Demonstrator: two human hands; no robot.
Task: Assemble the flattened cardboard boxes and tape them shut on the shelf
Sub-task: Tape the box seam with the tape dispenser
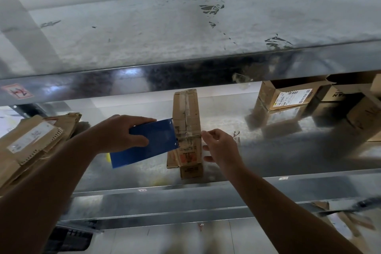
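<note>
Galvanised steel forms the shelf (278,150) on which a narrow cardboard box (186,121) lies at the centre of the view, its long axis running from 12 to 6 o'clock. Clear tape is seen along the top seam of the box and across it.

A blue tape dispenser (148,142) is gripped by the left hand (121,132), with the thumb laid over its upper edge and the fingers wrapped underneath. The front edge of the dispenser is set against the box at the box's 9 o'clock side.

The right hand (221,146) is positioned at the 3 o'clock side of the box. Its fingers are loosely curled, and the index fingertip and thumb are brought together at the box edge. Whether tape is pinched between them cannot be told.

A stack of flattened cardboard (31,144) is located at 9 o'clock on the same shelf. Assembled boxes (288,97) are located at 2 o'clock. An upper shelf (185,27) is located overhead at 12 o'clock, and a red-and-white label (16,92) is fixed to its front lip at 10 o'clock.
</note>
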